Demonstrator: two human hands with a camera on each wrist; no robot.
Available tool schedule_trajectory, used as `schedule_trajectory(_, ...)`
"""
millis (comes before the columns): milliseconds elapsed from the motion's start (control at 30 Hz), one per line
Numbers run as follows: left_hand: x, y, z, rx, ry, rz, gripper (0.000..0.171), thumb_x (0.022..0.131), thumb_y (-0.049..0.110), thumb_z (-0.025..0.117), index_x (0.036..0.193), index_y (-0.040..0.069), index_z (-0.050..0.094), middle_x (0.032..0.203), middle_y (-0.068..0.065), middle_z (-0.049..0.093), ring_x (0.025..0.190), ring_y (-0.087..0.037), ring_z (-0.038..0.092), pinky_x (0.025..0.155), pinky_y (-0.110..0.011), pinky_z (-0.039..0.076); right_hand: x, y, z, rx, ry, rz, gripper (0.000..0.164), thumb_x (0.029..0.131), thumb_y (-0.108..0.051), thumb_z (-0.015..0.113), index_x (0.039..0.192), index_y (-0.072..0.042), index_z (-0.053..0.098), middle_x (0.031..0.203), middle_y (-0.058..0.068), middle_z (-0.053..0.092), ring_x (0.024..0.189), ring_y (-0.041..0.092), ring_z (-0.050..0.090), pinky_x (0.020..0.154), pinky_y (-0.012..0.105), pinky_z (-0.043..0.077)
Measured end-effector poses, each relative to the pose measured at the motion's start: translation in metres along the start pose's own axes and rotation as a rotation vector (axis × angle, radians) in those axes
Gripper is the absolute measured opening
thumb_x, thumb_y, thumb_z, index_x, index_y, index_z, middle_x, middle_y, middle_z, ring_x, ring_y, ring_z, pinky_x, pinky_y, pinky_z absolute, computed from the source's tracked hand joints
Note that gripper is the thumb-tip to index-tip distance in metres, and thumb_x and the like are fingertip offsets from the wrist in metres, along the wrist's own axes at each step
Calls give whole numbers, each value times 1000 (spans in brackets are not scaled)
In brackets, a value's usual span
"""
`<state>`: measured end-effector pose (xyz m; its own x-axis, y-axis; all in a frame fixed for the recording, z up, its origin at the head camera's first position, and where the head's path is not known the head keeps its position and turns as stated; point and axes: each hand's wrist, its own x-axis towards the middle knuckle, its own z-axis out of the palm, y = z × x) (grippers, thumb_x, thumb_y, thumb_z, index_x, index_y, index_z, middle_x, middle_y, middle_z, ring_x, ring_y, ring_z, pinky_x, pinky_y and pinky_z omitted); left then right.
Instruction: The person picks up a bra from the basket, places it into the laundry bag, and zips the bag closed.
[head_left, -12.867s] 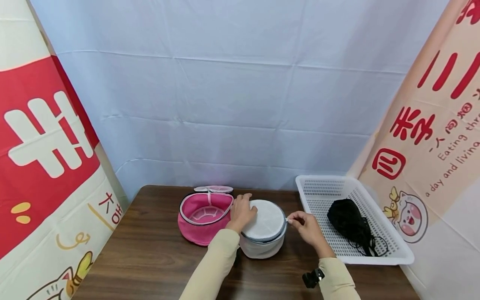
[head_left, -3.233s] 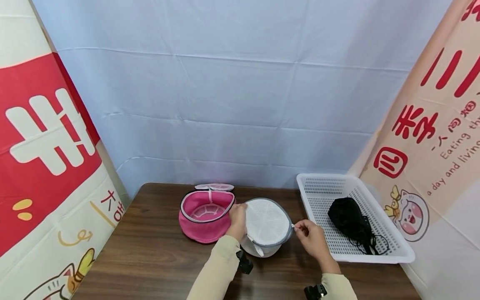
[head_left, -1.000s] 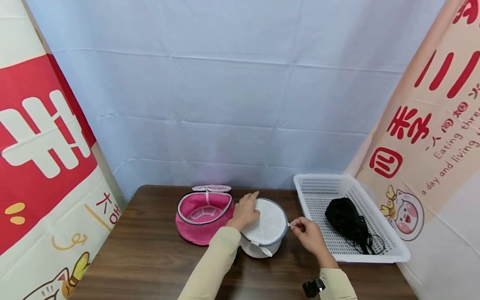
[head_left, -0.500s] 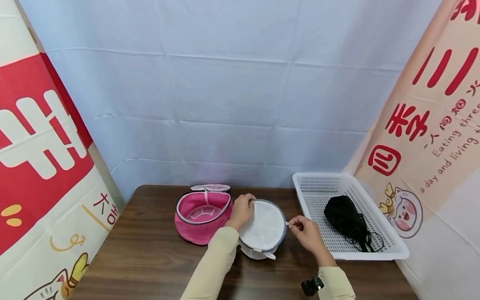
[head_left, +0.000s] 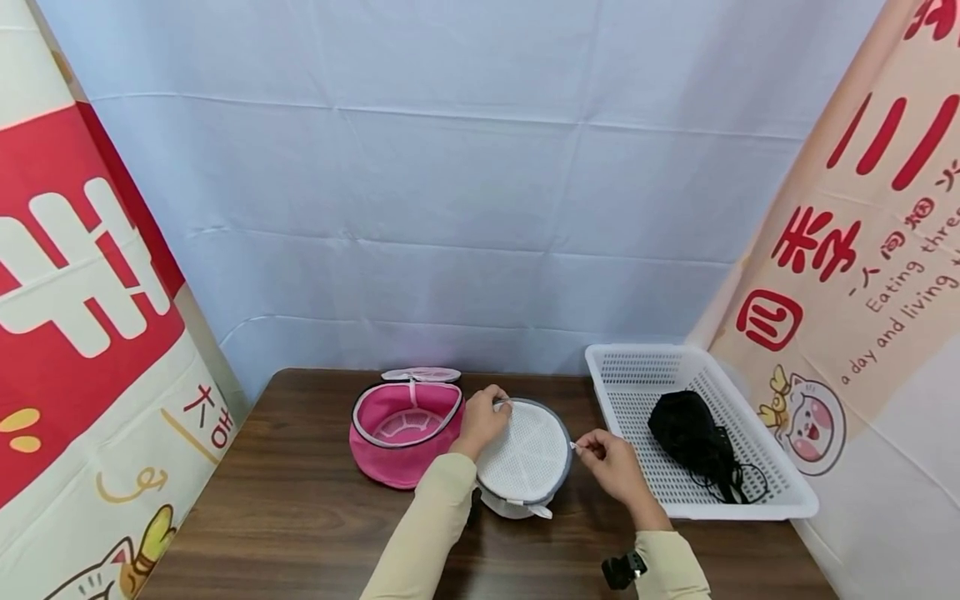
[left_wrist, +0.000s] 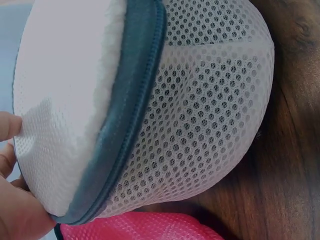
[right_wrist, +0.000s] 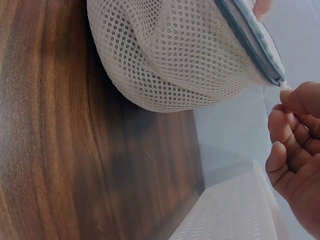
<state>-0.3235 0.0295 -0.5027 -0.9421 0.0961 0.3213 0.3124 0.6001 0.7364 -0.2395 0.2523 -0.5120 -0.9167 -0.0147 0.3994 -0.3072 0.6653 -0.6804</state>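
A round white mesh laundry bag (head_left: pixel 525 457) with a grey zipped rim stands on the table, its lid lying over the top. My left hand (head_left: pixel 482 423) grips the lid's back-left edge; in the left wrist view its thumb (left_wrist: pixel 22 212) is at the grey rim and fingertips touch the white top. At the bag's right side my right hand (head_left: pixel 618 473) pinches the small white zipper pull (right_wrist: pixel 285 86) between thumb and forefinger. A white fabric loop (head_left: pixel 540 512) sticks out at the front of the rim. The zipper (left_wrist: pixel 142 107) runs along the grey band.
Left of the white bag sits a pink laundry bag (head_left: pixel 397 467), unzipped, its lid (head_left: pixel 422 375) folded back. A white perforated basket (head_left: pixel 611 400) stands on the right with a black bundle with cords (head_left: pixel 690 437) inside. Fabric hangs behind the wooden table (head_left: pixel 300 508).
Since 12.9 s ago, the loop has come to show at the rim's front; since 3.2 s ago it sits further right. My left hand has shifted from over the lid to its back-left edge.
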Motion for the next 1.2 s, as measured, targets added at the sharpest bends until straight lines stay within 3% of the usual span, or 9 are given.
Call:
schedule_trajectory(133,-1,2,-2,-6,14,-23,4,83,14,64,83,13,61,83,-4,59,81,-22,56,72,-35,44,0,-2,0,1,3,2,9,77,3,70,77,-4,63,67,-3,54,59,10,47,52,25,40)
schedule_trajectory(367,-8,2,-3,-20,63,-164,4,80,16,64,80,14,61,81,-3,59,81,-24,57,68,-37,44,-7,-9,1,20,-1,-19,8,80,1,69,78,-5,63,68,-5,54,59,9,46,51,25,40)
schedule_trajectory(600,-10,2,-1,-58,74,-223,4,80,18,63,81,15,61,85,-1,61,83,-21,57,71,-36,44,-8,-6,2,13,35,-52,11,78,3,69,77,-7,63,67,-6,54,58,7,45,50,24,39)
schedule_trajectory(867,-14,4,2,-207,155,-318,4,79,10,60,75,11,60,71,0,55,68,-17,50,65,-31,41,-11,-4,4,7,64,-69,14,75,6,69,76,-6,62,67,-6,54,58,6,46,51,24,40)
schedule_trajectory(1067,-18,2,1,-326,218,-412,4,80,9,58,76,7,58,74,-5,55,72,-23,50,68,-36,40,-11,-5,4,8,76,-57,14,76,6,69,77,-6,62,67,-5,54,58,8,46,51,24,40)
schedule_trajectory(1200,-22,1,2,-443,219,-478,4,83,6,55,79,5,55,77,-8,52,74,-24,49,69,-36,40,-10,-6,2,9,78,-63,13,76,6,69,77,-5,62,67,-5,54,58,8,47,51,24,41)
